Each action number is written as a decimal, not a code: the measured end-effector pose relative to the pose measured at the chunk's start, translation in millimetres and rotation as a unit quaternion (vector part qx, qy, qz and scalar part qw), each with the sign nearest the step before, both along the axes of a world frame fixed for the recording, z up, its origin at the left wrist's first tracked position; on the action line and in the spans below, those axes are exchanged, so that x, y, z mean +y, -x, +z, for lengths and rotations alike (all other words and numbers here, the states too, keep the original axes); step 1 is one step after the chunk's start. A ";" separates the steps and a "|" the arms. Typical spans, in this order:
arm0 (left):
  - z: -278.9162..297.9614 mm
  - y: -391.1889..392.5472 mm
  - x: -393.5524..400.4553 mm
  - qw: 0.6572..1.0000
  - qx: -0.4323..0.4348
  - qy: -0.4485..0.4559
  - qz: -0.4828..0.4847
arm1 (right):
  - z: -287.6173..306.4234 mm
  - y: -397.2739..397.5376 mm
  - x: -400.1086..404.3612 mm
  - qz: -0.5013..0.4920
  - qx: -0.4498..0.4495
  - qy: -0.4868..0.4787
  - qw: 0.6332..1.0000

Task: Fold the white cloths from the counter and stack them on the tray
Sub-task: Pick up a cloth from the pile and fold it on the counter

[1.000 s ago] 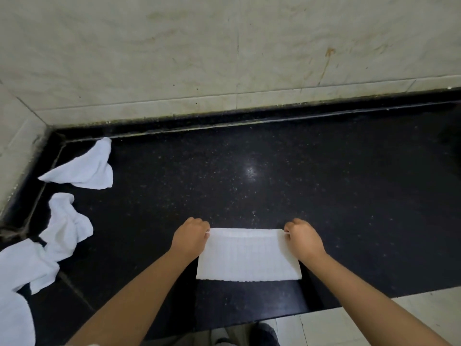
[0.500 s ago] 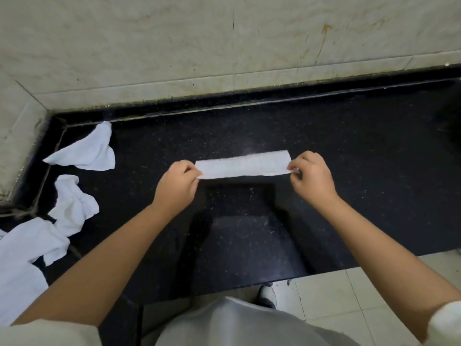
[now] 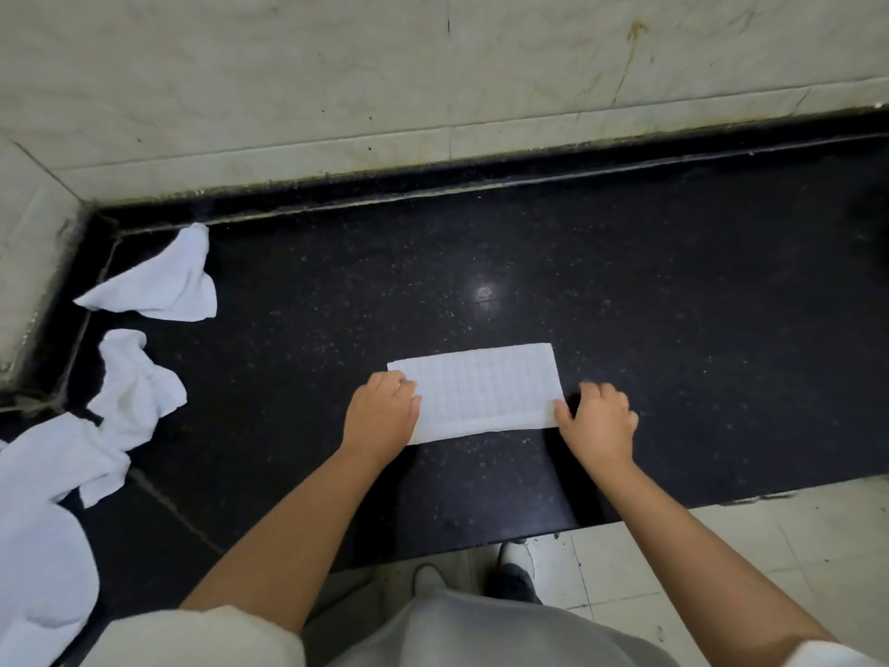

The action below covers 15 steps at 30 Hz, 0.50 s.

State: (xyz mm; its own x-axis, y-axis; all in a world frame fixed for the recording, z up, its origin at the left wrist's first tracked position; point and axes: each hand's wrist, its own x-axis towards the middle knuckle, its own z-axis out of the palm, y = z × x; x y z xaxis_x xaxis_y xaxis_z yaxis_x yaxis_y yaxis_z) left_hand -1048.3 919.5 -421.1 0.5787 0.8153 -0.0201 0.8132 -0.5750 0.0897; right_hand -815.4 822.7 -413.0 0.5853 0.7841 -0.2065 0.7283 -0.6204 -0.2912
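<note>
A folded white cloth (image 3: pixel 486 392) lies flat as a rectangle on the black speckled counter (image 3: pixel 673 305). My left hand (image 3: pixel 382 416) rests over its near left corner with the fingers closed on the edge. At the near right corner, my right hand (image 3: pixel 599 421) has its thumb on the cloth and its fingers curled beside it. Unfolded white cloths lie at the left: one (image 3: pixel 158 281) by the back corner, one crumpled (image 3: pixel 134 387) below it, and a larger heap (image 3: pixel 43 522) at the frame's edge. No tray is in view.
A pale tiled wall (image 3: pixel 433 79) runs along the back and left of the counter. The counter's front edge drops to light floor tiles (image 3: pixel 769 546), where my shoes (image 3: pixel 517 560) show. Bare counter stretches to the right of the folded cloth.
Half a second ago both hands held the cloth up as a narrow strip above the counter. It now lies flat on the counter, and both hands have come down to its near corners.
</note>
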 end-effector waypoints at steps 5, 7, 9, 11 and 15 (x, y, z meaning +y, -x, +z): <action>-14.8 -19.9 -0.7 0.985 0.042 0.133 0.102 | -2.4 10.0 8.4 -0.029 -0.006 0.095 0.995; -22.7 -19.2 -2.3 0.981 0.061 0.148 0.111 | -1.3 11.5 12.5 -0.051 0.016 0.106 0.993; -25.2 -18.6 -2.8 0.981 0.062 0.150 0.110 | 1.7 11.7 16.6 -0.063 0.029 0.111 0.991; -25.9 -18.5 -2.4 0.981 0.059 0.147 0.111 | 3.0 12.7 17.8 -0.072 0.030 0.105 0.991; -25.0 -18.9 -4.7 0.981 0.049 0.145 0.116 | 3.9 18.7 16.4 -0.085 0.027 0.113 0.990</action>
